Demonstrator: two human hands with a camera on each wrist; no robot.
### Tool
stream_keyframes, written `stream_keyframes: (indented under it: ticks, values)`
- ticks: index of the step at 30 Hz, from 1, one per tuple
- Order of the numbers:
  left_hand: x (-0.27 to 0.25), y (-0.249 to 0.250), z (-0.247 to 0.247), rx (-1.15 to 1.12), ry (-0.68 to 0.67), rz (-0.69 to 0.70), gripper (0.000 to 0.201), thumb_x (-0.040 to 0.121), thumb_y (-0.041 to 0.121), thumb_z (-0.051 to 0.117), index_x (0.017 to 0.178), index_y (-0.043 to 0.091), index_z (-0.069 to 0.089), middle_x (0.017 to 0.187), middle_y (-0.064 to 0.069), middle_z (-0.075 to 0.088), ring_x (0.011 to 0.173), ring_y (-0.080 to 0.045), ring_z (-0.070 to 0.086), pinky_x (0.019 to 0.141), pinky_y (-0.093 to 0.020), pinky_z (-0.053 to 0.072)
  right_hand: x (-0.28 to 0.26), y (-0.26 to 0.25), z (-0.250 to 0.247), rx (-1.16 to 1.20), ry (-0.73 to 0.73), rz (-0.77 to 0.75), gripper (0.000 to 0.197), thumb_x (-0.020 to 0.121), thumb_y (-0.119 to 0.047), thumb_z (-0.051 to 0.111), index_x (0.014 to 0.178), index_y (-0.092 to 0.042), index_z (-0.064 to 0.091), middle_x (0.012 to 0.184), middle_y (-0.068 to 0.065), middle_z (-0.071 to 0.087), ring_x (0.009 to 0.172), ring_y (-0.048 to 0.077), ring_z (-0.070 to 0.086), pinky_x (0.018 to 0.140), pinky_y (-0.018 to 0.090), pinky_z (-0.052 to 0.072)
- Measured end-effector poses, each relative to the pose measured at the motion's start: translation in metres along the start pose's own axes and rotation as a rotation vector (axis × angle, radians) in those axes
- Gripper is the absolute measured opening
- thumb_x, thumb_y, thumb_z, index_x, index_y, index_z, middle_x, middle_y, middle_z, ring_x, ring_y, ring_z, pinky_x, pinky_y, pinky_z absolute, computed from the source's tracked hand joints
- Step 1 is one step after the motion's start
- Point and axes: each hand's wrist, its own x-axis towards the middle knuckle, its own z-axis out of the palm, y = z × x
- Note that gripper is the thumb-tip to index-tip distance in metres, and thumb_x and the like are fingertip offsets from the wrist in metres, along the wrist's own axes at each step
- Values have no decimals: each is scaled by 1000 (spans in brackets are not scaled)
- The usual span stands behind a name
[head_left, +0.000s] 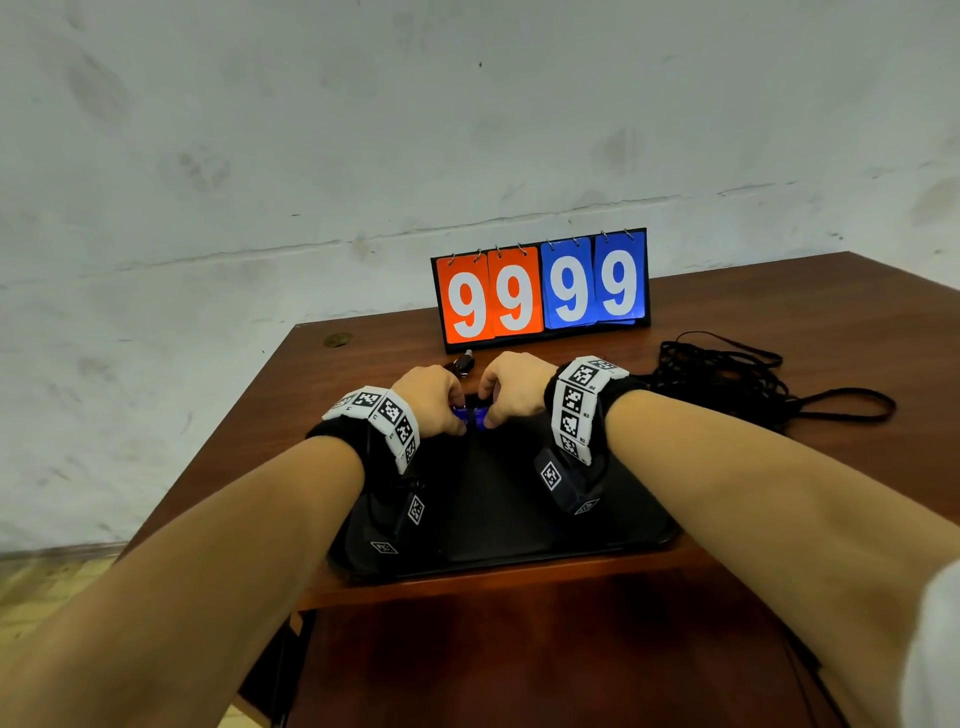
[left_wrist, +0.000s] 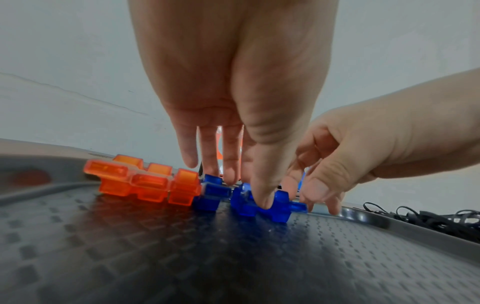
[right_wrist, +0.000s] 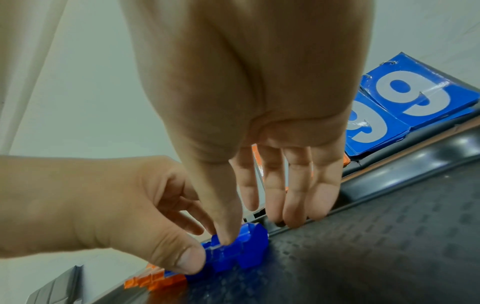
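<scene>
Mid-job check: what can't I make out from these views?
- Head view: blue pieces mostly covered by the left hand and right hand; orange pieces fully hidden.
- Left wrist view: whether the blue pieces interlock; seam blurred, left fingers over it.
- Right wrist view: orange pieces blurred, partly behind the left thumb.
- Head view: small dark object behind the hands, too small to identify.

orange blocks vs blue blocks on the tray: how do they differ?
Colour: the orange blocks are orange, the blue blocks blue. The blue blocks are pinched by the left hand and right hand; the orange blocks look untouched. The orange blocks lie to the left of the blue blocks. Both are see-through plastic on the black tray.
</scene>
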Motion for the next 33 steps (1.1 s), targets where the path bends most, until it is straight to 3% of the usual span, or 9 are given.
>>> stream_keyframes:
  ticks: [7,12,15,18,23,28,33]
  values:
    - [2,-3,-1,-5,-25,-21,36,77,31,80,110,19,70,108,2,68,98,-16,64,92,-35,54,6,-3,3,-43,-58,8,47,80,-25,79,124,-13,65,117,4,67,99,18,63,85,28,54]
    - [3,-5,-1,7,-25,-31,35,77,35,80,107,18,70,104,2,69,93,-15,64,89,-34,55,12,-5,5,-21,-59,9,47,81,-24,78,124,-14,65,117,3,67,94,16,63,73,23,51]
    - [2,-6,-2,18,-35,-24,35,78,34,79,107,17,70,104,1,69,93,-16,65,88,-34,55,14,-7,7,-8,-58,9,46,81,-23,78,124,-14,65,115,4,68,95,18,64,71,24,53]
    - [2,-6,-2,29,-32,-7,37,78,33,79,110,16,70,105,1,69,95,-16,65,89,-35,55,15,-9,8,-7,-61,13,46,80,-22,79,123,-13,65,114,6,68,96,21,66,77,29,56]
    - [1,-9,-3,0,-41,22,40,78,28,80,115,18,68,111,2,68,100,-16,64,92,-34,53,17,-11,9,1,-66,12,46,80,-23,79,123,-14,64,111,5,68,85,18,64,70,27,56]
    - [0,-12,-3,20,-56,22,45,75,26,83,117,20,68,111,3,68,99,-16,64,88,-30,53,18,-12,10,9,-65,18,45,80,-24,79,122,-15,65,109,5,69,74,15,62,69,28,57]
    - [1,-13,-3,17,-56,23,46,75,23,83,118,18,66,115,1,67,102,-16,63,89,-29,52,17,-12,10,24,-70,16,45,80,-23,79,122,-15,64,109,6,68,78,17,64,74,31,59]
